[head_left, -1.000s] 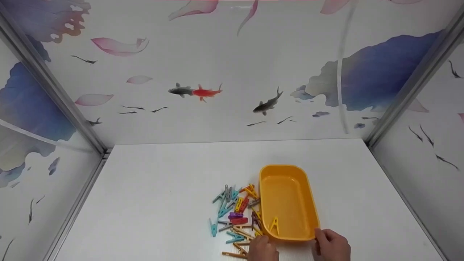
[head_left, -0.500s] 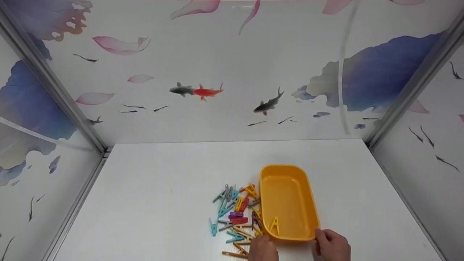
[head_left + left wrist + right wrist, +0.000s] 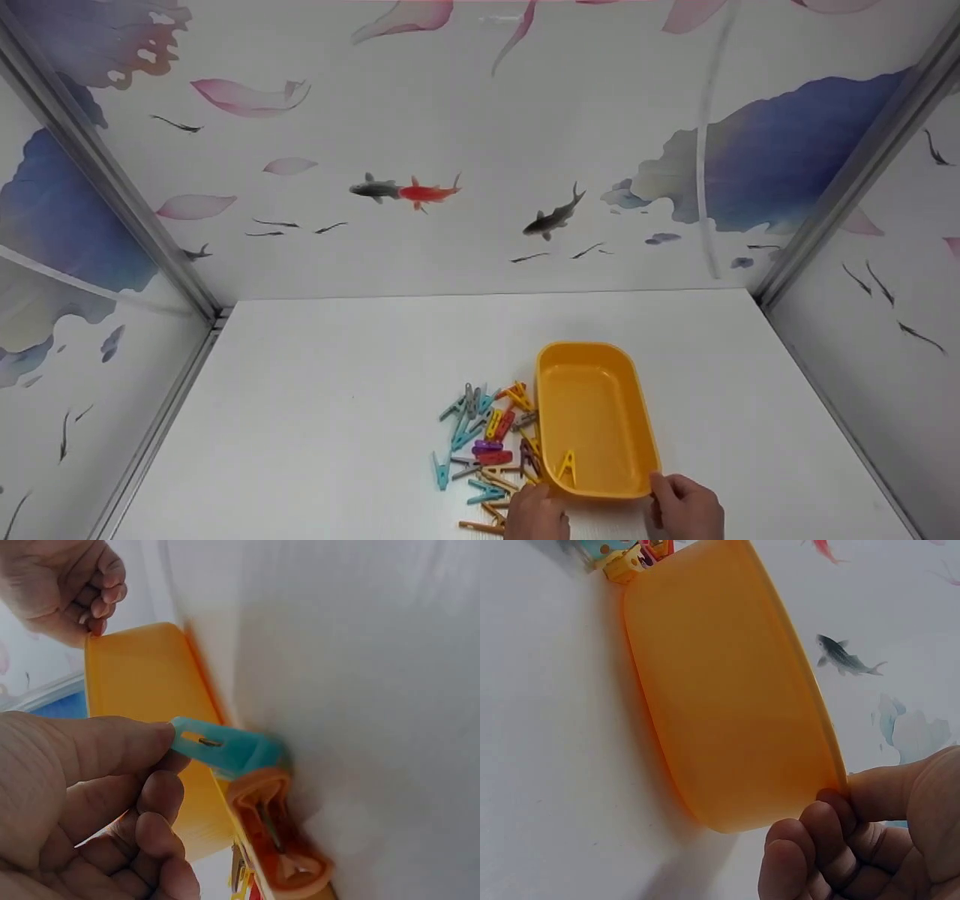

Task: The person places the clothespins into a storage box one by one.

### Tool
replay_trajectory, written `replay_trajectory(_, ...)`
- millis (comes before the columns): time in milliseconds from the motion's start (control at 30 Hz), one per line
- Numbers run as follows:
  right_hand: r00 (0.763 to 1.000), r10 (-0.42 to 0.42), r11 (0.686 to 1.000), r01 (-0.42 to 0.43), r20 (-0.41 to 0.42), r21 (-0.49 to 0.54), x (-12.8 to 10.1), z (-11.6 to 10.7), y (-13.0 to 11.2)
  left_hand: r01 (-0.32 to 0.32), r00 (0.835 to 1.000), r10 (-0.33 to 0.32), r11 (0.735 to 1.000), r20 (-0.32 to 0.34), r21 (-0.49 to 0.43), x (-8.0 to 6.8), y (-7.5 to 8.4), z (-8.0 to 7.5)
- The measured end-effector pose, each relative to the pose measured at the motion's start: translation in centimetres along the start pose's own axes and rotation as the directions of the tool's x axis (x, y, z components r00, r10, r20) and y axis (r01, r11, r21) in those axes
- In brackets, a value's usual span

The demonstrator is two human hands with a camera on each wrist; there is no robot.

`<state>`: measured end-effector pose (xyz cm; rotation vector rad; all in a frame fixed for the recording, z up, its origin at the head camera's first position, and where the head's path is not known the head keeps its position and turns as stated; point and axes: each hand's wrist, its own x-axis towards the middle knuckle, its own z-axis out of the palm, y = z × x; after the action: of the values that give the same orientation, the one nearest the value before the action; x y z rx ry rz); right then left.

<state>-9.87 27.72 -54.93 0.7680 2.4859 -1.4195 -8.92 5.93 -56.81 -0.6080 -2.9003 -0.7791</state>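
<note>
My left hand (image 3: 536, 514) is low at the near-left corner of the yellow plastic tub (image 3: 596, 420). In the left wrist view its thumb and forefinger pinch one end of a light-blue clothespin (image 3: 225, 746), the other fingers curled below. An orange clothespin (image 3: 277, 832) lies just past it. At the tub's near-right corner my right hand (image 3: 686, 506) grips the rim, thumb over forefinger, plain in the right wrist view (image 3: 847, 840). Inside the tub stands one yellow clothespin (image 3: 568, 469).
Left of the tub, against its wall, spreads a loose pile of clothespins (image 3: 491, 446) in blue, red, yellow, grey, purple and brown. All of it rests on a white tabletop (image 3: 322, 420). Printed panels (image 3: 465, 135) enclose the back and both sides.
My left hand has shifted slightly to the left, toward the clothespins. The right hand and the tub have stayed in place.
</note>
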Motion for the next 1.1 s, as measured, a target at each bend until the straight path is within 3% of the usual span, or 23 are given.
replay_trajectory(200,1.0,0.015,1.0,-0.015,0.012,0.006,0.0,0.0,0.0,-0.015,1.0,0.014,0.998,-0.025,-0.065,-0.3,-0.1,-1.3)
replay_trajectory(433,1.0,0.006,1.0,-0.006,0.013,0.016,0.1,-0.1,0.1,0.075,0.997,-0.077,0.981,-0.004,-0.177,-0.4,0.5,-3.7)
replay_trajectory(533,1.0,0.006,1.0,-0.006,0.008,0.014,0.1,-0.2,0.1,0.105,0.993,-0.114,0.968,-0.028,-0.228,-0.5,1.1,-4.7)
replay_trajectory(667,0.999,0.035,0.999,-0.035,0.01,0.013,0.0,-0.1,-0.1,0.036,0.982,-0.081,0.967,-0.171,-0.251,-0.5,1.8,-5.5)
replay_trajectory(767,0.998,0.056,0.998,-0.056,0.014,0.013,0.0,0.0,-0.2,0.005,0.969,-0.066,0.969,-0.24,-0.245,-0.2,2.4,-5.9)
replay_trajectory(967,0.998,0.064,0.998,-0.064,0.023,0.005,0.0,0.1,-0.2,0.025,0.969,-0.083,0.969,-0.231,-0.245,0.7,3.1,-6.1)
replay_trajectory(1100,0.998,0.061,0.998,-0.062,0.028,0.012,0.1,0.1,-0.1,-0.006,0.966,-0.061,0.966,-0.252,-0.257,1.2,3.0,-5.6)
